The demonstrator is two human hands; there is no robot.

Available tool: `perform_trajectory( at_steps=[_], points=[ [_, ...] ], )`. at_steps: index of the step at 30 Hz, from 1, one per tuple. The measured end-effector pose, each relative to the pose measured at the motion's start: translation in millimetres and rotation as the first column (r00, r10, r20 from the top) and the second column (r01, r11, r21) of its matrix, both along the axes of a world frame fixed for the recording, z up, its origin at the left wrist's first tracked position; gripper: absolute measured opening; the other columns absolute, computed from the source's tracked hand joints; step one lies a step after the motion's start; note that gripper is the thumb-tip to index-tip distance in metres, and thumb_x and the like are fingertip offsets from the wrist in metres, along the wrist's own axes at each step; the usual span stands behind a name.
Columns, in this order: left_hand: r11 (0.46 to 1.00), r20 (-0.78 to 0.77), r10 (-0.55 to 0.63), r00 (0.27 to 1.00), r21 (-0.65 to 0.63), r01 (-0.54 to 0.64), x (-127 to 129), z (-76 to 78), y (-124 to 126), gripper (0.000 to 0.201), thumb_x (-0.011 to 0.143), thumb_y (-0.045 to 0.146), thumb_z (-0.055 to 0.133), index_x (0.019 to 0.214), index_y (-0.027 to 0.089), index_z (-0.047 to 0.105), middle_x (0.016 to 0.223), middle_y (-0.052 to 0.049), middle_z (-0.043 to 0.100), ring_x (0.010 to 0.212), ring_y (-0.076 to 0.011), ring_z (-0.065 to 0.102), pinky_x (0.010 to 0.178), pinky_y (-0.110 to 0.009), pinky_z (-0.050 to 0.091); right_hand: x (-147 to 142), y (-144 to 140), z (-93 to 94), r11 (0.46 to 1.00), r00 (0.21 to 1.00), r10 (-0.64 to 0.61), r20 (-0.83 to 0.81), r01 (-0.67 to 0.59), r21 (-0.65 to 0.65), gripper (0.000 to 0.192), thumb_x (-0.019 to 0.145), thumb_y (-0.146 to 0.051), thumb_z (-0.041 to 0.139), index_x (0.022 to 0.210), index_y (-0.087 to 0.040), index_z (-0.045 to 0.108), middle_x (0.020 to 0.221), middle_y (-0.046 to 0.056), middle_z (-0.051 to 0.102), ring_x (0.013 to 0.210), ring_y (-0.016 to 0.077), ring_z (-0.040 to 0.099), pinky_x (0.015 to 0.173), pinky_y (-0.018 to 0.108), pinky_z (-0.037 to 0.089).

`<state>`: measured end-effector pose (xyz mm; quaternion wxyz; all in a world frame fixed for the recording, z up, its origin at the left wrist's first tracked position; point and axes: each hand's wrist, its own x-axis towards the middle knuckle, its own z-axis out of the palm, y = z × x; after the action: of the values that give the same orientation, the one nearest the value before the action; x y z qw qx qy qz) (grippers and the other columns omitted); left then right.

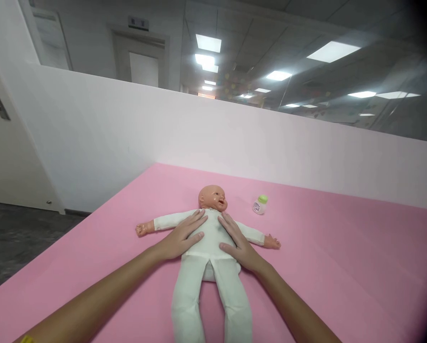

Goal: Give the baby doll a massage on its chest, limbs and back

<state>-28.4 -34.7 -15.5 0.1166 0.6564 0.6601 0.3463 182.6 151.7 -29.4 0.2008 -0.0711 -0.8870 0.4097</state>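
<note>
Doll (209,243) lies on its back on the pink table (317,267), head (210,196) toward the wall (256,147), legs (189,297) toward the person. Likely set this way so the torso faces up, in easy reach of both arms.

Left hand (182,237) rests flat on one side of the chest, right hand (242,248) on the other; fingers extended, slanting in and up toward the neck. Neither hand is clamped on anything: both open, palms down, apart from each other, with a strip of white cloth showing between. The mirrored placing looks meant to spread contact evenly over the chest; how hard they press, can't tell. Thumbs sit lower, angled inward, probably to cover more of the front.

Doll's arms (172,220) stretch out sideways, which leaves the chest sides uncovered for the hands. Face is turned toward the bottle side, maybe just how the head settles. Legs slightly parted, feet out of frame.

Bottle (259,206), green cap (262,198) up, is on the table beyond the doll's outstretched arm on the right hand's side, touched by neither hand; seemingly parked clear of the forearms but near.
</note>
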Motion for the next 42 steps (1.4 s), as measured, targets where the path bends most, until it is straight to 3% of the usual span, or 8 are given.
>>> perform_trajectory(
  at_steps=[8,16,24,31,34,37,39,42],
  points=[
    [0.995,-0.021,0.079,0.997,0.059,-0.077,-8,-0.4,2,0.059,0.106,0.055,0.048,0.161,0.037,0.035,0.170,0.001,0.019,0.159,-0.0293,0.016,0.131,-0.055,0.020,-12,-1,-1.8,0.997,0.996,-0.071,-0.053,0.071,0.004,0.071,0.097,-0.059,0.061,0.160,-0.042,0.034,0.174,-0.002,0.018,0.162,0.0295,0.010,0.129,0.060,0.012],
    [0.982,-0.057,-0.116,0.992,0.144,0.123,5,-0.5,-5,0.064,0.104,0.051,0.052,0.162,0.036,0.031,0.168,-0.001,0.029,0.158,-0.0301,0.023,0.131,-0.054,0.021,-3,-12,13.9,0.980,0.989,0.141,-0.043,-0.133,0.151,0.066,0.098,-0.056,0.061,0.158,-0.044,0.036,0.170,-0.003,0.027,0.162,0.0301,0.011,0.129,0.064,0.005],
    [0.993,-0.048,0.099,0.994,0.074,-0.095,-3,-1.3,1,0.058,0.107,0.055,0.041,0.160,0.032,0.038,0.169,0.001,0.026,0.159,-0.0285,0.018,0.131,-0.054,0.018,-10,-1,-8.4,0.992,0.988,-0.128,-0.082,0.128,-0.007,0.071,0.101,-0.061,0.049,0.163,-0.032,0.030,0.172,0.003,0.022,0.161,0.0272,0.018,0.131,0.056,0.015],
    [0.973,-0.009,0.018,1.000,0.229,-0.015,16,3.7,-10,0.043,0.105,0.041,0.050,0.145,0.029,0.059,0.151,-0.003,0.057,0.146,-0.0260,0.045,0.125,-0.046,0.035,-6,-14,5.1,0.994,0.991,-0.012,-0.133,0.026,0.105,0.055,0.101,-0.053,0.055,0.153,-0.035,0.051,0.166,0.004,0.040,0.157,0.0285,0.031,0.129,0.057,0.021],
    [0.955,-0.011,0.117,0.993,0.275,-0.110,19,10.2,-16,0.031,0.103,0.037,0.050,0.124,0.028,0.071,0.128,-0.005,0.069,0.124,-0.0271,0.060,0.110,-0.044,0.048,-1,1,5.3,0.983,0.975,-0.128,-0.184,0.149,0.104,0.051,0.099,-0.050,0.059,0.145,-0.028,0.060,0.152,0.010,0.056,0.143,0.0300,0.050,0.119,0.051,0.041],
    [0.932,0.050,0.264,0.963,0.244,-0.268,15,12.7,-20,0.029,0.101,0.034,0.047,0.108,0.024,0.073,0.110,-0.007,0.072,0.103,-0.0269,0.066,0.092,-0.041,0.053,7,16,5.0,0.954,0.946,-0.272,-0.179,0.289,0.076,0.057,0.097,-0.051,0.058,0.146,-0.021,0.058,0.113,0.011,0.074,0.102,0.0283,0.070,0.094,0.047,0.057],
    [0.915,0.067,0.353,0.933,0.184,-0.360,11,13.3,-20,0.030,0.098,0.035,0.047,0.111,0.022,0.072,0.108,-0.008,0.072,0.097,-0.0274,0.067,0.085,-0.040,0.053,13,22,6.6,0.934,0.932,-0.344,-0.111,0.352,0.057,0.063,0.098,-0.052,0.054,0.151,-0.018,0.052,0.086,0.005,0.072,0.077,0.0249,0.068,0.079,0.043,0.058],
    [0.857,-0.018,0.515,0.857,0.045,-0.514,4,16.0,-21,0.035,0.096,0.039,0.048,0.118,0.019,0.068,0.101,-0.010,0.073,0.090,-0.0307,0.068,0.077,-0.040,0.049,18,23,11.4,0.901,0.905,-0.424,0.047,0.416,0.123,0.069,0.097,-0.056,0.050,0.154,-0.019,0.047,0.072,0.001,0.068,0.070,0.0263,0.066,0.070,0.041,0.054]
  ],
)
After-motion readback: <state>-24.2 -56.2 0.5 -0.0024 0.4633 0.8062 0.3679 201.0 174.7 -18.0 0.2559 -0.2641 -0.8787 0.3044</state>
